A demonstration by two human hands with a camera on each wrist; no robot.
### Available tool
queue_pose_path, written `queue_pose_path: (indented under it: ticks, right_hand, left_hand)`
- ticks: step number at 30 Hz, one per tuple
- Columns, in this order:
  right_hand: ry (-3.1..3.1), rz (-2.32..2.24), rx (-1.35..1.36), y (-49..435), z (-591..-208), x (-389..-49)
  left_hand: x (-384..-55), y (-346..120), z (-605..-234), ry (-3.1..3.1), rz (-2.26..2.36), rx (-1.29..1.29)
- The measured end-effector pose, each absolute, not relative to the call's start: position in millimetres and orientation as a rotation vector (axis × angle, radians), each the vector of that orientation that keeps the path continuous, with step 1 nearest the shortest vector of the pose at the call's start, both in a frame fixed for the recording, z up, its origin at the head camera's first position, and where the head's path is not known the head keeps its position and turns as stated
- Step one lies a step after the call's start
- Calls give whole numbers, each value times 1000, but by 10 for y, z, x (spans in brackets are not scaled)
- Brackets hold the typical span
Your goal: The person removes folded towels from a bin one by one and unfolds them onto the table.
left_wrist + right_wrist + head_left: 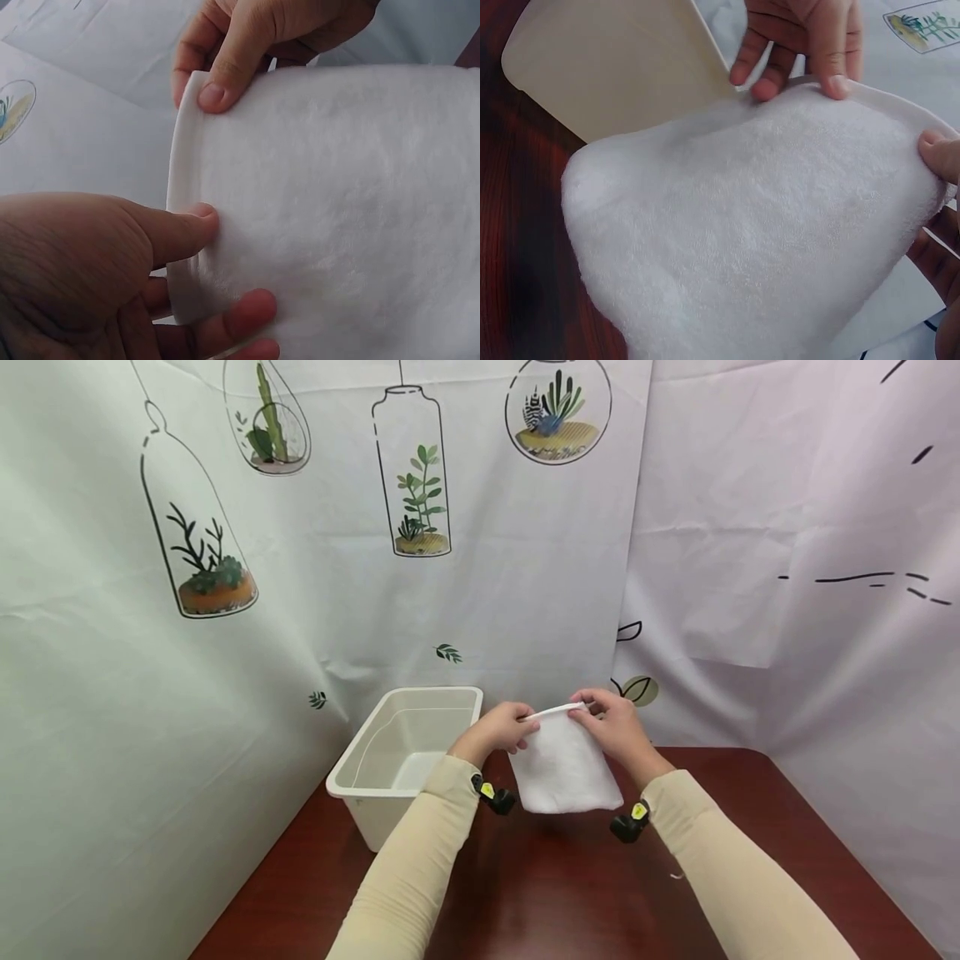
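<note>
White terry towel (566, 772) held up by its top edge, just right of the off-white plastic bin (367, 792), over the dark red tabletop (555, 902). Left hand (498, 728), nearer the bin: thumb and fingers drawn together, pinching that edge. Right hand (611, 724), farther from the bin: likewise, pinching the edge's far corner. Behind bin: white fabric backdrop (517, 585), printed terrariums.

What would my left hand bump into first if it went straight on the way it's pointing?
Beyond the white cloth it pinches, your left hand would probably meet your right hand, which grips the same edge farther along; depth is hard to judge from the head view.
</note>
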State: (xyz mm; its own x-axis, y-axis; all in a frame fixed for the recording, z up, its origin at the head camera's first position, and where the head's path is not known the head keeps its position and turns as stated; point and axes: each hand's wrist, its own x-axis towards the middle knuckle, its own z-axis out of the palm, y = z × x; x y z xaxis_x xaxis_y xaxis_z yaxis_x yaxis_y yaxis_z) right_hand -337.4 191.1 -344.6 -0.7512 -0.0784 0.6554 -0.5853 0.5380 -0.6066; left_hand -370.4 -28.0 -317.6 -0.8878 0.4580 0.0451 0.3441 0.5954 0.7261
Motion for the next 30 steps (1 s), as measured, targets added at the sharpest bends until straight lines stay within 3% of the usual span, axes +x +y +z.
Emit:
queue_pose_path:
  ticks: [30]
  right_hand:
    - [-2300, 1300, 397, 2121, -3657, -3129]
  left_hand:
    - [-3541, -384, -3358, 2661, 1062, 661]
